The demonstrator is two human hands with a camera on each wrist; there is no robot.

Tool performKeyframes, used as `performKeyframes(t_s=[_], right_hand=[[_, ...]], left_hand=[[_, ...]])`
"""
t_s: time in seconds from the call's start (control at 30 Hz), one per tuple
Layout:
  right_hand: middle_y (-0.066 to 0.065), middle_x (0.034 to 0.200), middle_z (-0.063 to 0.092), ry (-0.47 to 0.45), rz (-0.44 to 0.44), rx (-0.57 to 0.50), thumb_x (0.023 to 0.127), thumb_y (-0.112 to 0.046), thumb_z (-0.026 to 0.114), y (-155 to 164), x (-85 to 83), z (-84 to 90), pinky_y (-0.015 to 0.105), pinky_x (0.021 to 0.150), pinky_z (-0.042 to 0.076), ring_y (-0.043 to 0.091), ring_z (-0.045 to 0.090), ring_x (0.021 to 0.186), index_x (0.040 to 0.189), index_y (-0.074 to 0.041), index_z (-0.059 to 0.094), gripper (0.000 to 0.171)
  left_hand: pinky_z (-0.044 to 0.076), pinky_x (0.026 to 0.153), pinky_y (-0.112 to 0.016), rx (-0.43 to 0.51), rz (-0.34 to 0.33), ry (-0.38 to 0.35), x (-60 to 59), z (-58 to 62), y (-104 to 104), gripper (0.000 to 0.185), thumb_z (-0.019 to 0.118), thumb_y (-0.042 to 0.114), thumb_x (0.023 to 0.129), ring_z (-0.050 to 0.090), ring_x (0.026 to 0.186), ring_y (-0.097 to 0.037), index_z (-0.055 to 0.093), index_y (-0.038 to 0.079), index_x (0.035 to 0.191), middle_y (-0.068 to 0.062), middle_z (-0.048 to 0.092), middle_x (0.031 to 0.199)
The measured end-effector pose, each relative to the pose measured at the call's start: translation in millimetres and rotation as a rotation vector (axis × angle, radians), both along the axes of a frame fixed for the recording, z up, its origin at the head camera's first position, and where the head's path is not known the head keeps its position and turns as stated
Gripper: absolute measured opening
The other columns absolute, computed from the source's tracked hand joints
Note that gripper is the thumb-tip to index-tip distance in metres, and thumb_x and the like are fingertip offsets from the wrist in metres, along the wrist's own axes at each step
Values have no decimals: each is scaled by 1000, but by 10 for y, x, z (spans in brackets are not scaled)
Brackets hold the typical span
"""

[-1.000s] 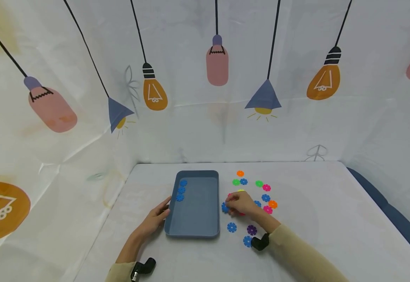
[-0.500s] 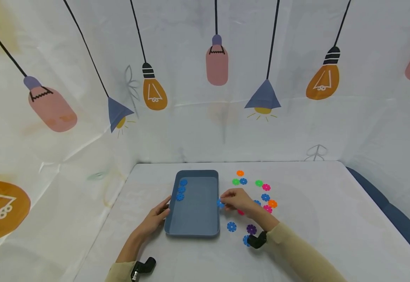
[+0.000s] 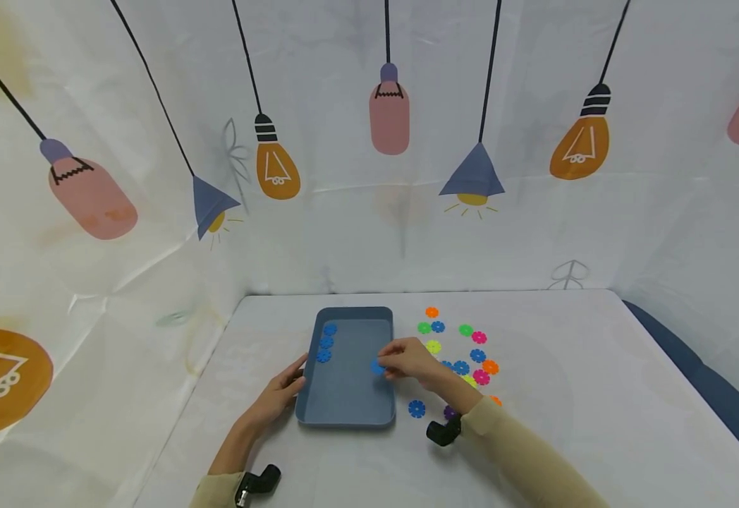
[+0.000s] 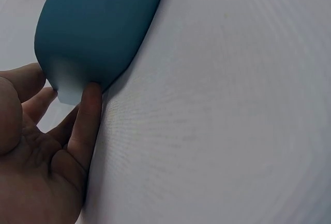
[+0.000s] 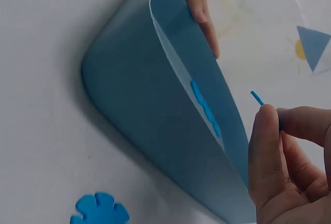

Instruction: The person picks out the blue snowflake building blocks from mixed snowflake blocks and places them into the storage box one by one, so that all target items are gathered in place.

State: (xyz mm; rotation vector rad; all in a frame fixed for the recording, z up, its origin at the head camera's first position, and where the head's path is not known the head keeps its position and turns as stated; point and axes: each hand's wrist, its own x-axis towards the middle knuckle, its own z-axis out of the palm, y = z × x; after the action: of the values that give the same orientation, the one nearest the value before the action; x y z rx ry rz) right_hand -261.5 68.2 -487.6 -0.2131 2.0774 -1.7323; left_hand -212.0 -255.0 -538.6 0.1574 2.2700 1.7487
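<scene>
My right hand pinches a blue snowflake building disc between thumb and fingertips, over the right part of a blue-grey tray. In the right wrist view the held disc shows edge-on, above the rim. Three matching blue discs lie in a column along the tray's left inner side. My left hand rests against the tray's left outer side. Its fingertips touch the wall from outside in the left wrist view, the fingers fairly straight.
Right of the tray, several loose discs in orange, green, yellow, pink, purple and blue lie scattered on the white table. One blue disc sits near the tray's lower right corner. A white printed curtain stands behind the table.
My right hand has carried the blue disc leftward from the scattered discs, across the tray's right rim to above its inside. My left hand has stayed at the tray's side.
</scene>
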Motion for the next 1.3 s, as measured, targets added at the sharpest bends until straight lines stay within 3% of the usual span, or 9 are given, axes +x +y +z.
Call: performKeyframes(t_s=[0.4, 0.9, 1.3], right_hand=[[13, 88, 66, -18, 7, 21, 89, -13, 72, -303, -33, 29, 30, 66, 57, 16, 66, 65, 105, 2, 69, 21], [14, 91, 68, -67, 38, -4, 88, -14, 73, -521, -72, 41, 36, 74, 57, 16, 65, 67, 103, 0, 71, 21], [12, 81, 69, -99, 32, -34, 86, -12, 75, -706, -163, -29, 35, 70, 57, 14, 65, 61, 98, 0, 74, 17]], left_hand=[[38, 101, -55, 5, -2, 1, 5, -7, -4, 56, 50, 24, 103, 37, 133, -40, 29, 21, 155, -24, 34, 148], [38, 101, -55, -4, -8, 1, -13, 2, -10, 56, 49, 25, 104, 37, 133, -41, 28, 21, 155, -25, 34, 148], [41, 99, -53, 11, -34, -1, -19, 16, -26, 57, 50, 24, 103, 36, 133, -43, 27, 18, 155, -26, 33, 148]])
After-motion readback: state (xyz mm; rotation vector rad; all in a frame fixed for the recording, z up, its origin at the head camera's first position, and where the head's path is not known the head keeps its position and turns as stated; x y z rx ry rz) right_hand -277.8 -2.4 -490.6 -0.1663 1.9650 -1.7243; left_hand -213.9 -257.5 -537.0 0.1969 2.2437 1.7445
